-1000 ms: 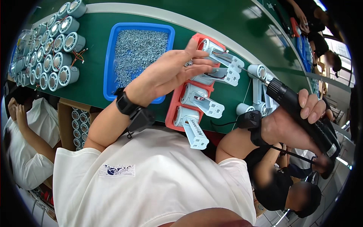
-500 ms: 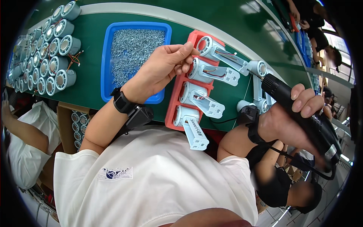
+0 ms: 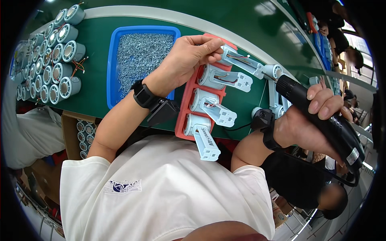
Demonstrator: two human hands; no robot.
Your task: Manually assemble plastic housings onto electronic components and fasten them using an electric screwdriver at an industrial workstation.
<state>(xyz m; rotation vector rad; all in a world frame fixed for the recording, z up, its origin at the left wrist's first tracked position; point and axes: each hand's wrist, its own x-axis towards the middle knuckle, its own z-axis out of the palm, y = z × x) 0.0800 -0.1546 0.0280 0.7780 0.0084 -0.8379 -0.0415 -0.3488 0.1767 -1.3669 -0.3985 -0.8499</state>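
Pinched between thumb and fingertips, the left hand [image 3: 189, 60] held the top white bracket [image 3: 241, 62] at the upper end of the red holder [image 3: 189, 108], just above frame centre; the grip was closed on the bracket's near end. Right hand [image 3: 309, 124], at right of frame, was wrapped shut around a black electric screwdriver [image 3: 321, 116], its tip pointing up-left toward the far end of that same bracket and lying just beside it; actual contact could not be told. Head view only. Against the frames one second and half a second earlier: the left hand had lain flat and spread across the upper brackets, then drew up toward the top of the holder, and now closed into a pinch on the topmost piece. The screwdriver had come in from the lower right toward centre. Judgement: the hand had changed from steadying the row to fixing a single bracket, and the driver was being lined up on it. Three further grey cylinders with white brackets [image 3: 213, 108] sat lower in the holder. A blue tray of small screws [image 3: 140, 52] lay at upper left of centre, and rows of grey cylinders [image 3: 52, 56] at far upper left on the green table [image 3: 249, 24].
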